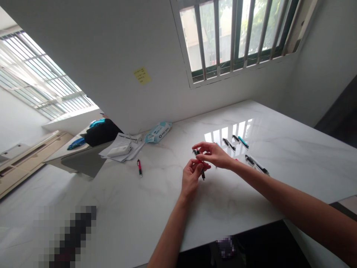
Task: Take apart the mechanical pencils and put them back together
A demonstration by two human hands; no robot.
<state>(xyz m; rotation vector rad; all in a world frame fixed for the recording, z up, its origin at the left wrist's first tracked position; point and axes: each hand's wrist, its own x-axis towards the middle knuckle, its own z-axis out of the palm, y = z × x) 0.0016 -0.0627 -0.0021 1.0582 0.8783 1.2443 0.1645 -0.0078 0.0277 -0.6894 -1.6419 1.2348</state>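
Over the middle of the white marbled table, my left hand (192,176) has its fingers wrapped round a red and black pen (203,175), whose dark end points down. My right hand (213,154) is just above it, thumb and fingers closed on the pen's upper part. The fingers hide most of the pen's middle. To the right of my hands lie several pens, among them a teal pen (243,142), a black pen (229,144) and a longer dark pen (258,164). Another red and black pen (139,168) lies by itself to the left.
Papers (122,147) with a white device on them lie near the wall, beside a blue and white packet (158,132). A yellow note (142,76) is on the wall. A black surface (262,245) is at the table's front edge.
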